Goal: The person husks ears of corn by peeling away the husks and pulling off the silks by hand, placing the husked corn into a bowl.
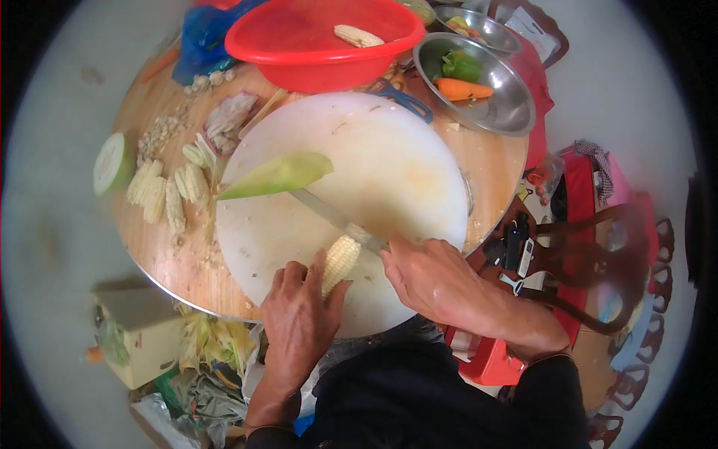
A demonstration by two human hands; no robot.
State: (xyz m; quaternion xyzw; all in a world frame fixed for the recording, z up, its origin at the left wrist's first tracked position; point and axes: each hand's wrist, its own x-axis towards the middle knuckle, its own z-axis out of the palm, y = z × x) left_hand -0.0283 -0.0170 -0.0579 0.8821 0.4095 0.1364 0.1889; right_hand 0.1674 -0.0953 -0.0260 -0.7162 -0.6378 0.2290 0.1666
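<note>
The loosely curled left hand (303, 308) holds the corn cob (342, 262), probably firm, light and slick, best gripped by its sides; the clenched right hand (434, 280) grasps a knife (327, 212).

The corn (342, 263) is pale yellow, the board (374, 165) white.

Left hand (303, 310): positioned at the near edge of the table (490, 165), back upward, fingers bent and directed toward the far edge, thumb separated on the inner side. Left forearm (273, 396): bare, rising from outside the near edge. Right hand (426, 277): farther inward, curled into a closed grip, knuckles upward. Right forearm (516, 318): angled inward across the near-right edge, dark sleeve (550, 389) ending below the elbow
</note>
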